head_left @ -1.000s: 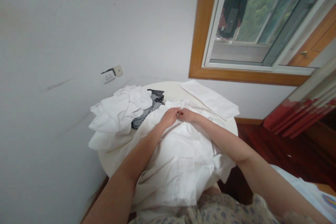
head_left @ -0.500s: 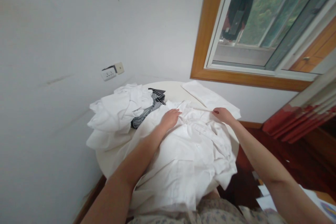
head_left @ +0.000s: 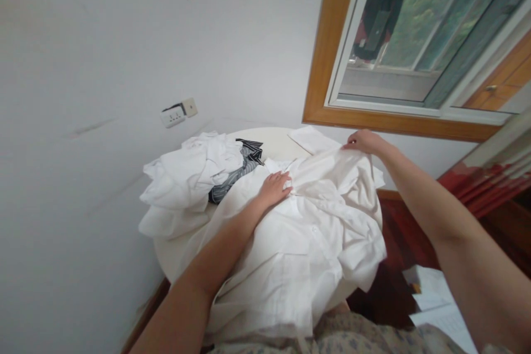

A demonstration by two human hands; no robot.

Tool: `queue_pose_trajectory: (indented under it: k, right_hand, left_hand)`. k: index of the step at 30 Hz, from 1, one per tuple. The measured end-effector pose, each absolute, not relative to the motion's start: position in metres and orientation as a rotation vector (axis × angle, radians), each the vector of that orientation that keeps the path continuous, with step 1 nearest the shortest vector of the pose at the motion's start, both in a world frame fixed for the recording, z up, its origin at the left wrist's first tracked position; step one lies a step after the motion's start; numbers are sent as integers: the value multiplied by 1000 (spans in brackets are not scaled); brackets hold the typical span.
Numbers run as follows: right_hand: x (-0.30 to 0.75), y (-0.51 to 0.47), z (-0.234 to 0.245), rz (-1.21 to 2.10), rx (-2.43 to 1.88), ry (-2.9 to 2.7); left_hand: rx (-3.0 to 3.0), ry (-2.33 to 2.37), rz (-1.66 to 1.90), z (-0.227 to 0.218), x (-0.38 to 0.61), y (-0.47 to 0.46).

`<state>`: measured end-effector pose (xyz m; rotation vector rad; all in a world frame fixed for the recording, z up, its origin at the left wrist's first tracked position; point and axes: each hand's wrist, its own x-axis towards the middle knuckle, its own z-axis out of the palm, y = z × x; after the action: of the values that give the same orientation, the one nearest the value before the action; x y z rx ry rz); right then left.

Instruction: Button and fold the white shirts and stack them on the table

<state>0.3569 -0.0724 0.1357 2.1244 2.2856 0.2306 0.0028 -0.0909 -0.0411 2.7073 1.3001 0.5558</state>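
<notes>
A rumpled white shirt (head_left: 290, 254) with buttons down its front spreads over a round table (head_left: 271, 142) and hangs over the near edge. My left hand (head_left: 275, 188) lies flat on the upper part of the shirt, fingers stretched out. Up at the right, my right hand (head_left: 362, 142) pinches a piece of the shirt and holds it raised, so the cloth is drawn taut towards the left hand. Beneath that raised part, a flat folded white cloth (head_left: 313, 138) lies at the table's back right, partly covered.
A heap of white clothes (head_left: 186, 177) sits on the table's left, with black-and-white striped cloth (head_left: 232, 180) beside it. A wall socket (head_left: 173, 116) is above the heap. The wood-framed window (head_left: 394, 121) is behind, and papers (head_left: 435, 298) lie low at the right.
My right hand has moved up and slightly right, lifting the pinched part of the shirt over the folded cloth. My left hand stays nearly in place, its fingers now flatter.
</notes>
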Motion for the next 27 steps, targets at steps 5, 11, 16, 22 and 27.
queue_pose_trajectory:
  k: [5, 11, 16, 22, 27]
  right_hand:
    - [349, -55, 108, 432, 2072, 1998]
    - [291, -59, 64, 443, 2025, 2156]
    - [252, -51, 49, 155, 2111, 2129]
    - [231, -34, 33, -146, 1966, 2190]
    - [228, -27, 39, -90, 1943, 2330]
  left_hand:
    - [2713, 1295, 507, -42, 3, -91]
    - [2728, 1277, 495, -45, 4, -91]
    - [2752, 1274, 487, -46, 4, -91]
    - [2775, 1259, 461, -47, 3, -92]
    - [2768, 1266, 488, -45, 3, -94]
